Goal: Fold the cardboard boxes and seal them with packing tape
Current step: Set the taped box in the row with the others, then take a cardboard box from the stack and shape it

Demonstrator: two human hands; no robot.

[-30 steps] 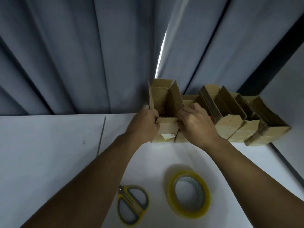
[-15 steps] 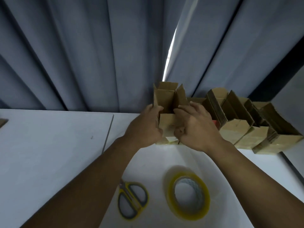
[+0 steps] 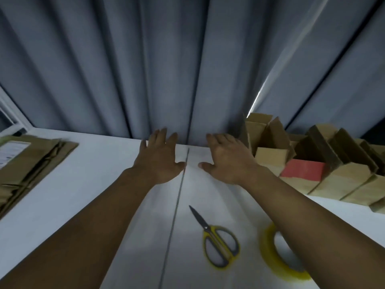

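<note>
- A grey curtain (image 3: pixel 166 69) hangs along the far edge of the white table (image 3: pixel 83 195).
- A thin seam (image 3: pixel 177 205) runs down the tabletop between the two forearms.
- Yellow-handled scissors (image 3: pixel 216 243) lie closed just right of the seam, blades pointing away from the person.
- A roll of tape (image 3: pixel 268 257) lies flat near the scissors; the right forearm crosses over it and hides part of the ring.
- A stack of flat cardboard (image 3: pixel 35 161) lies at the table's left edge, well apart from the left hand (image 3: pixel 160 157).
- The left hand is spread, palm down, holding nothing; whether it touches the table cannot be told.
- The right hand (image 3: pixel 227 161) is spread the same way and empty.
- The folded boxes (image 3: pixel 270 140) stand in a row against the curtain, just beside the right hand, flaps up.
</note>
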